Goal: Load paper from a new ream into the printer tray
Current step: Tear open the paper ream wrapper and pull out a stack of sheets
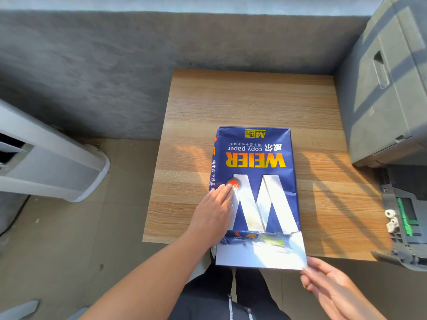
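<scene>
A blue ream wrapper [254, 155] printed "WEIER copy paper" lies on a small wooden table [242, 100]. Its near end is torn open, and a stack of white paper [261, 255] sticks out past the table's front edge. My left hand [213, 215] lies flat on the wrapper's left side, fingers together, pressing it down. My right hand [328, 285] pinches the near right corner of the white paper. The grey printer [388, 88] stands to the right, with its pulled-out tray [402, 218] showing green guides below it.
A white floor-standing appliance [53, 162] leans at the left on the tiled floor. A grey textured wall runs behind the table. My dark trousers with a drawstring show at the bottom centre.
</scene>
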Demonstrator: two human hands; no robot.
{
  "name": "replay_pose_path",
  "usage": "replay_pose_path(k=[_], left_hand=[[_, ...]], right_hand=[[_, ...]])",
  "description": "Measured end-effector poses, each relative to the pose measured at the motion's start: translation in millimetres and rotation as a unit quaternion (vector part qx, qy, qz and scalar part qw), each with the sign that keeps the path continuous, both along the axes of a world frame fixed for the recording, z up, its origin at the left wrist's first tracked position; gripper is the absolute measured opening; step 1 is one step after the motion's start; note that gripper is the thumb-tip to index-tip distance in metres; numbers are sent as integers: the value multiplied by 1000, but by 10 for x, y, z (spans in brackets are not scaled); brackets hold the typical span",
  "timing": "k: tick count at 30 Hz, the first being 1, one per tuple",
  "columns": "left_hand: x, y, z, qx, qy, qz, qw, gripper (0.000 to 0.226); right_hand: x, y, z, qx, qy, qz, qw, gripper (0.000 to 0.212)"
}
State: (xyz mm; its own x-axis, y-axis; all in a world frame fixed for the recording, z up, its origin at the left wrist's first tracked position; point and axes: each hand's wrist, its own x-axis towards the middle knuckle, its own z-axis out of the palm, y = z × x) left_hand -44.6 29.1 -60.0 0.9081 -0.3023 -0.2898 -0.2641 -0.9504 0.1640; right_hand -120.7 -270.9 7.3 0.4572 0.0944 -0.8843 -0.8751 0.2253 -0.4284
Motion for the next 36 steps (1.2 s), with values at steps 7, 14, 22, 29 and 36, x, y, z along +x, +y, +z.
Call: replay_pose_path(k=[7, 14, 22, 29, 36], left_hand=[[-16, -12, 15, -8, -10, 16, 1000, 58], [-49, 6, -22, 6, -18, 27, 999, 58], [-61, -112, -80, 17, -30, 13, 999, 61], [-3, -160, -34, -1, -77, 44, 996, 65], [-371, -321, 246, -124, -115, 168, 971, 59]], right_hand=[[3, 365, -79, -96, -15, 100, 990, 28], [-71, 565, -112, -168, -89, 31, 981, 25], [-543, 368, 203, -132, -45, 64, 988, 28], [-173, 451, 170, -155, -118, 18, 981, 31], [20, 313, 280, -101, -160, 45, 981, 28]])
